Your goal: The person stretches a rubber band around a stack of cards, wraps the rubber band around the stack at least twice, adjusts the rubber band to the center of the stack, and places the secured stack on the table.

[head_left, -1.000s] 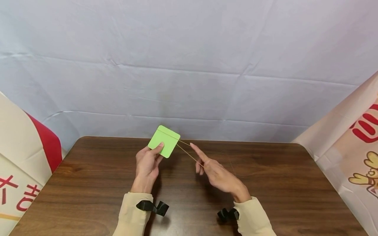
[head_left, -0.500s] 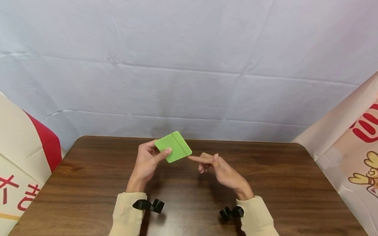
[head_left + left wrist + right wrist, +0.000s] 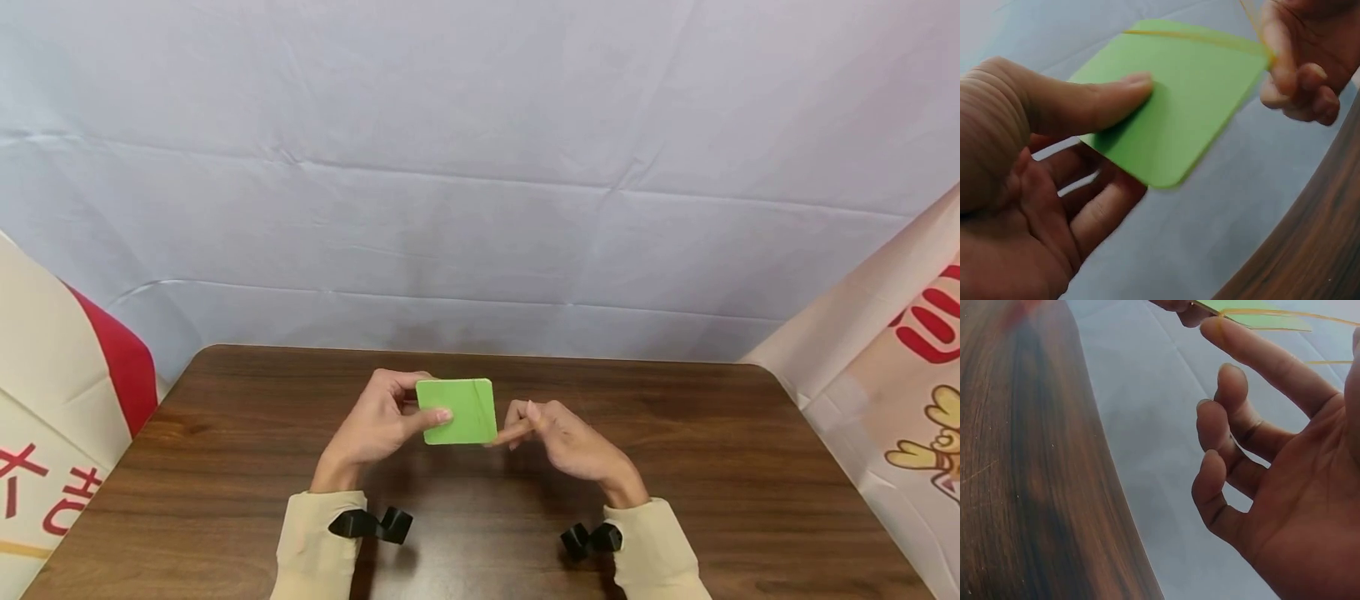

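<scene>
Lime-green, the thin square card with rounded corners is held up above the dark brown wood-grain counter. A narrow yellow band crosses its face near one edge. The left hand pinches the card, thumb on top and fingers beneath. The right hand stretches its index finger to the card's corner, the band running over that fingertip; its other fingers bend loosely. Cream sleeves carry black wrist mounts. Behind the counter hangs a pale creased cloth.
</scene>
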{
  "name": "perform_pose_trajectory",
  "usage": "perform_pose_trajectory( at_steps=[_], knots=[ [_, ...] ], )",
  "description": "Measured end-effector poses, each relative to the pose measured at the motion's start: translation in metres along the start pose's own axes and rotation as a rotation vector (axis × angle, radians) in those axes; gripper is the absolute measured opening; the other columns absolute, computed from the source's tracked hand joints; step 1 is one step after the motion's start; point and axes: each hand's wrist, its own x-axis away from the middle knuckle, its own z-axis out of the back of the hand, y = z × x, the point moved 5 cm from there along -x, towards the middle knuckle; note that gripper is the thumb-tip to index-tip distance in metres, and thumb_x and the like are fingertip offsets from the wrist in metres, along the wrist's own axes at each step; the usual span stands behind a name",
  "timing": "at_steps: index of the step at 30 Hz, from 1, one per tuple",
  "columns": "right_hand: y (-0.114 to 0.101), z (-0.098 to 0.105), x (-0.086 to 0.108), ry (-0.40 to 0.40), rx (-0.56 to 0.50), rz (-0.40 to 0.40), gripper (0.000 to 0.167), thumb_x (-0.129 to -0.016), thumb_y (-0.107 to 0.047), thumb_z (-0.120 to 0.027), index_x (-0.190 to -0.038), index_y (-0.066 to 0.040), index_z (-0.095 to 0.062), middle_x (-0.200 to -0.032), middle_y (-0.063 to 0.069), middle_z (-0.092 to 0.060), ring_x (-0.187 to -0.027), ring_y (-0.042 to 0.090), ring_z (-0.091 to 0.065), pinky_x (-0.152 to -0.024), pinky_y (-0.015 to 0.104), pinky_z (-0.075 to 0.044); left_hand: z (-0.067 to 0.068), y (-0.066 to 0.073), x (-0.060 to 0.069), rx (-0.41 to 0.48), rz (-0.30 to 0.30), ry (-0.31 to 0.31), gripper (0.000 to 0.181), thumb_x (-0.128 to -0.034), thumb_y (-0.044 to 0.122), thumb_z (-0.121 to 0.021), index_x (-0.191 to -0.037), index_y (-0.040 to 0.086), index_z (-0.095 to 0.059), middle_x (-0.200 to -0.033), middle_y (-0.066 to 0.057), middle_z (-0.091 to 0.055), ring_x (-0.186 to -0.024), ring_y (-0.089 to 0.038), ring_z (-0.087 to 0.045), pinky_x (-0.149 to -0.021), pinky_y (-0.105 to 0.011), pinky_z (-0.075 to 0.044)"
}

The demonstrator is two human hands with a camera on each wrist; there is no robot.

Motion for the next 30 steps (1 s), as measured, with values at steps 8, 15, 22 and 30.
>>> perform_pose_trajectory(
  at_steps=[8,15,22,30],
  knots=[
    [0.003,0.003,0.001,-0.012,-0.018,-0.027,0.075,-0.112,-0.042,-0.019,-0.109,0.009,-0.074,-0.090,0.017,-0.063,-0.087,0.017,-0.065,-0.079,0.043,-0.057,-0.012,0.001,-0.002,-0.056,0.055,-0.059,0.017,-0.0834,-0.008,-0.076,-0.100,-0.008,-0.073,-0.090,-0.016,-0.074,-0.074,-0.015,-0.068,-0.067,-0.031,-0.059],
    [0.006,0.007,0.003,0.029,0.095,-0.116,0.079,-0.110,-0.051,-0.023,-0.107,0.011,-0.072,-0.102,0.013,-0.066,-0.095,0.021,-0.064,-0.080,0.040,-0.056,-0.001,0.000,0.000,-0.005,0.109,0.077,0.016,-0.0814,-0.012,-0.076,-0.097,-0.011,-0.072,-0.088,-0.021,-0.072,-0.069,-0.016,-0.068,-0.065,-0.028,-0.059],
    [0.006,0.016,0.004,0.208,0.310,-0.318,0.031,-0.097,-0.034,-0.071,-0.121,-0.015,-0.076,-0.101,0.003,-0.057,-0.064,0.013,-0.056,-0.059,0.028,-0.050,0.002,-0.004,0.000,-0.058,0.212,0.126,0.015,-0.0811,-0.009,-0.076,-0.095,-0.012,-0.072,-0.086,-0.019,-0.072,-0.070,-0.018,-0.070,-0.066,-0.028,-0.058],
    [-0.001,0.016,0.006,0.227,0.419,-0.324,0.058,-0.076,-0.044,-0.089,-0.125,-0.019,-0.072,-0.115,-0.005,-0.056,-0.091,0.019,-0.056,-0.075,0.036,-0.051,-0.011,-0.013,-0.003,0.114,0.358,0.109,0.021,-0.0824,-0.008,-0.074,-0.101,-0.016,-0.068,-0.086,-0.015,-0.074,-0.074,-0.018,-0.071,-0.070,-0.031,-0.059]
  ],
)
